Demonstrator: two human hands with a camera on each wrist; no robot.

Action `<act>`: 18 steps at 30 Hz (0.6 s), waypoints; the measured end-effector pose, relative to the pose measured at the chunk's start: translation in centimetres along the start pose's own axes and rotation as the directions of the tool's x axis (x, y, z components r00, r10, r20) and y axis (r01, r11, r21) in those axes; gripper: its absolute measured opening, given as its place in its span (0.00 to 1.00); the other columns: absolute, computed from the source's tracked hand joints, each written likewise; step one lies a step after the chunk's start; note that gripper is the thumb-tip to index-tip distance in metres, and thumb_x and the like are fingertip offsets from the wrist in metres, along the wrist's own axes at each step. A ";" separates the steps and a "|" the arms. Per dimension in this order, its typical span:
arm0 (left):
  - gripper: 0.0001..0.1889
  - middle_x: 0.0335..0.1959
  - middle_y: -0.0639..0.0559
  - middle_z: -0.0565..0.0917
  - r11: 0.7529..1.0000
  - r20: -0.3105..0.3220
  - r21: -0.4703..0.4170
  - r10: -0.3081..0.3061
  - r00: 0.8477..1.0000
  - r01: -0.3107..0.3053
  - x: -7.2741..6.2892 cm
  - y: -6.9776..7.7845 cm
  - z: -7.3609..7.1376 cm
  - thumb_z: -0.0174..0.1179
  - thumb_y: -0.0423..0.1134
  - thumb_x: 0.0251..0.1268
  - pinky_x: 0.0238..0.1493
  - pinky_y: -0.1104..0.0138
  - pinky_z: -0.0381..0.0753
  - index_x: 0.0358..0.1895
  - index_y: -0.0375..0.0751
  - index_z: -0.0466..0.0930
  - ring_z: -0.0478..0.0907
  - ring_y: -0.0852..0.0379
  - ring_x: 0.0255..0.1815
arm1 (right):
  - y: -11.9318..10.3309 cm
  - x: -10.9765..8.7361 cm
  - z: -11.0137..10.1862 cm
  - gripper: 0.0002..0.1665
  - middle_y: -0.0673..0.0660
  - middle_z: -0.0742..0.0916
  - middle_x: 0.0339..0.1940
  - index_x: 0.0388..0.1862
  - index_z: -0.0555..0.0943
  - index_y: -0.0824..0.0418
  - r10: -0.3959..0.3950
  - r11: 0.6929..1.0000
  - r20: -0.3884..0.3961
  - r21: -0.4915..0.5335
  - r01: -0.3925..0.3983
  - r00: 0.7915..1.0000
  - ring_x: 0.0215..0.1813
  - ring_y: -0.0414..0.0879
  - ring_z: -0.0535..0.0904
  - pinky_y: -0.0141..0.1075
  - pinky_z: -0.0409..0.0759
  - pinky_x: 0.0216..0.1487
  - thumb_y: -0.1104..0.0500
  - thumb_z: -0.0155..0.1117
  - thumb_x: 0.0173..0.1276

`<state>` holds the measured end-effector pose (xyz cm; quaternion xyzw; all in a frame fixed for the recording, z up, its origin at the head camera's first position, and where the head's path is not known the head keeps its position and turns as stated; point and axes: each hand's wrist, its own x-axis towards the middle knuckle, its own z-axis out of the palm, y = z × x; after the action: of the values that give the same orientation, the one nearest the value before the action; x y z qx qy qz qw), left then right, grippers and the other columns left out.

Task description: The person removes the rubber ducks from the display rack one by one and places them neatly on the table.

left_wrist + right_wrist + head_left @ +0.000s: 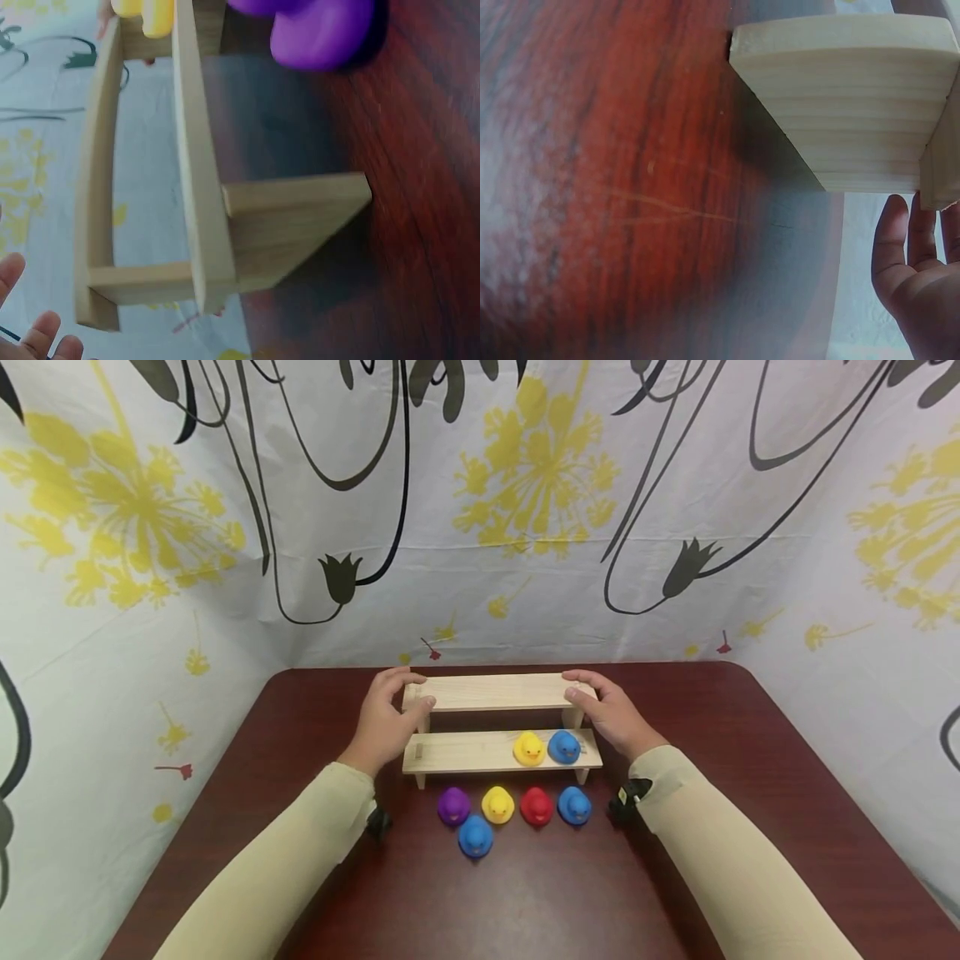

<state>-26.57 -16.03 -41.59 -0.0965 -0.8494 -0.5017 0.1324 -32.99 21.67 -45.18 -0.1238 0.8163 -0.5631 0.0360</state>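
Observation:
A two-step wooden shelf (457, 752) stands on the table. On its lower step sit a yellow rubber duck (529, 748) and a blue rubber duck (564, 747). My left hand (382, 718) is at the left end of the upper step, thumb and fingers spread; the left wrist view shows its fingertips (46, 324) just apart from the wood. At the opposite end, my right hand (611, 714) grips the upper step, thumb on top and fingers at the back edge. The right wrist view shows its fingers (891, 229) behind the shelf's side support (847, 112).
In front of the shelf, a purple duck (453, 807), a yellow duck (498, 805), a red duck (537, 807) and a blue duck (574, 806) form a row. Another blue duck (476, 837) sits nearer. A patterned cloth (480, 627) hangs behind the dark table (525, 910).

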 end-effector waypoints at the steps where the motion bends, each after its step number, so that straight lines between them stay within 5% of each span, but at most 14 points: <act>1: 0.21 0.79 0.42 0.65 1.000 -0.001 0.003 -0.010 1.000 0.010 0.2 -0.2 0.0 0.66 0.43 0.74 0.79 0.40 0.60 0.65 0.39 0.81 0.60 0.40 0.81 | 0.0 0.0 0.0 0.30 0.58 0.66 0.84 0.77 0.72 0.55 -0.002 1.000 0.001 -0.002 0.002 1.000 0.78 0.60 0.64 0.63 0.67 0.73 0.47 0.61 0.82; 12: 0.25 0.85 0.43 0.54 0.986 0.079 -0.055 -0.150 0.985 0.155 1.5 -2.4 0.3 0.61 0.49 0.79 0.79 0.45 0.64 0.73 0.48 0.76 0.56 0.42 0.84 | 0.5 0.3 -0.2 0.30 0.57 0.68 0.82 0.74 0.75 0.53 -0.011 1.000 -0.009 -0.015 0.011 1.000 0.78 0.60 0.65 0.65 0.68 0.74 0.43 0.63 0.80; 18: 0.24 0.85 0.48 0.55 0.974 0.090 -0.124 -0.179 0.980 0.189 1.8 -3.2 1.0 0.60 0.50 0.80 0.81 0.46 0.61 0.74 0.53 0.75 0.52 0.45 0.85 | 0.6 0.3 -0.3 0.30 0.57 0.69 0.82 0.74 0.75 0.53 -0.022 1.000 -0.006 -0.010 0.022 1.000 0.80 0.59 0.63 0.65 0.64 0.77 0.43 0.63 0.80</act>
<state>-29.37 -16.61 -44.15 -0.0456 -0.8242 -0.5626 0.0452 -33.49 22.10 -45.60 -0.1313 0.8177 -0.5599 0.0269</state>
